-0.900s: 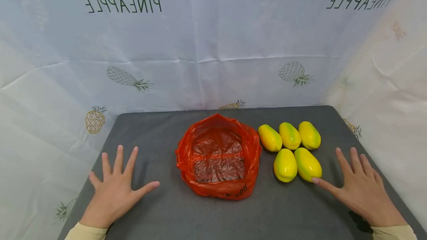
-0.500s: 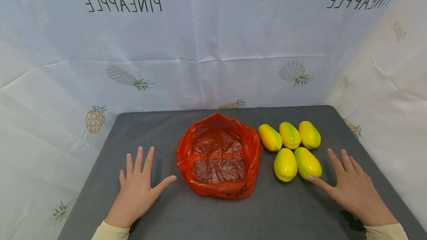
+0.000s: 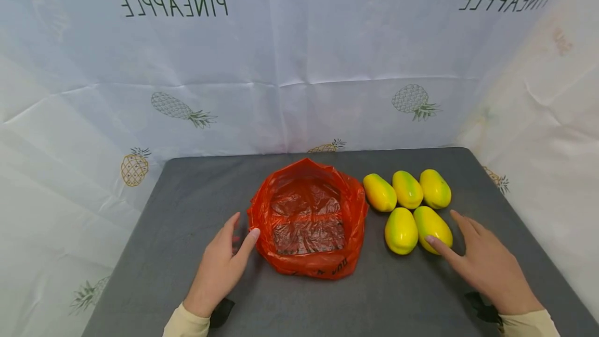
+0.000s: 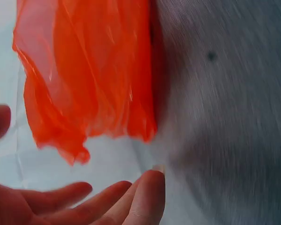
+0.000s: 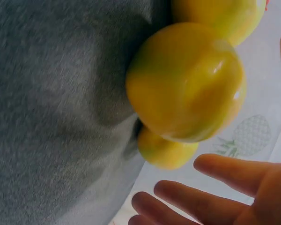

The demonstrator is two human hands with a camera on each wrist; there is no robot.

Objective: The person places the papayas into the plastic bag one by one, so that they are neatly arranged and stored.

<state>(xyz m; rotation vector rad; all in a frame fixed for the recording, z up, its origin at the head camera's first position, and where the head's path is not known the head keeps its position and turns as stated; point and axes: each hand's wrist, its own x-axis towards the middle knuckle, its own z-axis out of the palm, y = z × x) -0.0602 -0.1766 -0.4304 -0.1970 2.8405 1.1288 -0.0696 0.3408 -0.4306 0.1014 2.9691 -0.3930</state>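
Note:
A red plastic bag [image 3: 306, 265] stands with its mouth wide open at the middle of the table. My left hand [image 3: 216, 269] is at the bag's left side, thumb and fingers apart, the thumb tip right at the rim in the head view. In the left wrist view the fingers [image 4: 147, 197] are beside the bag's wall [image 4: 103, 70] and hold nothing. Several glossy yellow-green mangoes lie right of the bag in two rows. My right hand [image 3: 491, 269], fingers spread, is around the right side of the front-right mango [image 3: 431, 225], its thumb overlapping that mango in the head view.
The back row of mangoes [image 3: 407, 190] lies close to the bag's right rim, and another mango [image 3: 401, 231] sits at the front left of the group. A white pineapple-print cloth [image 3: 290, 56] hangs behind and beside the grey table [image 3: 196, 186].
My left hand has moved right to the bag's side and turned, its spread fingers drawing together. My right hand has shifted slightly left, closer to the front-right mango. Bag and mangoes stay put.

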